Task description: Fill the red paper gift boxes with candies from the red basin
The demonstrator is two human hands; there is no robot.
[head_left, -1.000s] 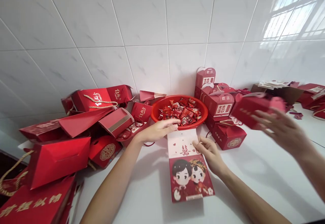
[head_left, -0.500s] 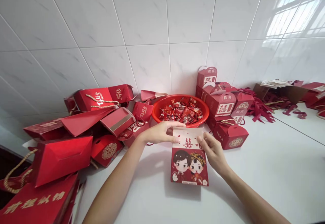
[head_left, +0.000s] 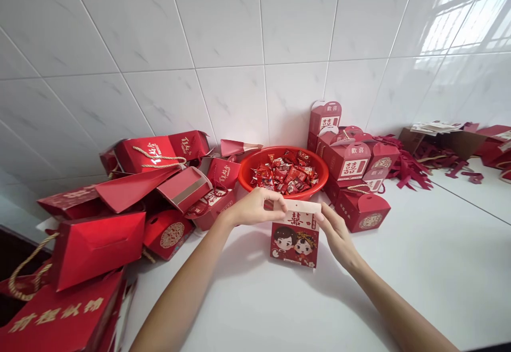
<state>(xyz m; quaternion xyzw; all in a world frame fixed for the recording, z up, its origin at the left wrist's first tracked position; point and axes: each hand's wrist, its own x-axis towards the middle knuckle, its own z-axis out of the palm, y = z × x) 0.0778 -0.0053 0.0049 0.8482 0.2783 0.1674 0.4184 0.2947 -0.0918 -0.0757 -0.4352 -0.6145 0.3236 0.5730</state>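
Between my hands is a small red and white paper gift box (head_left: 294,245) with a cartoon couple printed on its front. It stands nearly upright over the white table, its pale top flap folded over. My left hand (head_left: 255,208) pinches the top left corner between thumb and fingers. At the top right edge, my right hand (head_left: 337,229) grips with the thumb in front and the fingers mostly behind. Just beyond my hands sits a red plastic basin (head_left: 242,173) holding many red-wrapped candies (head_left: 293,173).
Red gift boxes with rope handles (head_left: 99,251) lie heaped on the left. Smaller red boxes (head_left: 351,165) are stacked right of the basin. Farther right are dark red ribbons (head_left: 403,165) and a cardboard box (head_left: 439,144). A tiled wall (head_left: 231,22) closes off the back.
The gift box has tilted from leaning flat towards me to nearly upright, and its top flap has folded over. My hands have stayed at its upper corners, the right one moving slightly.
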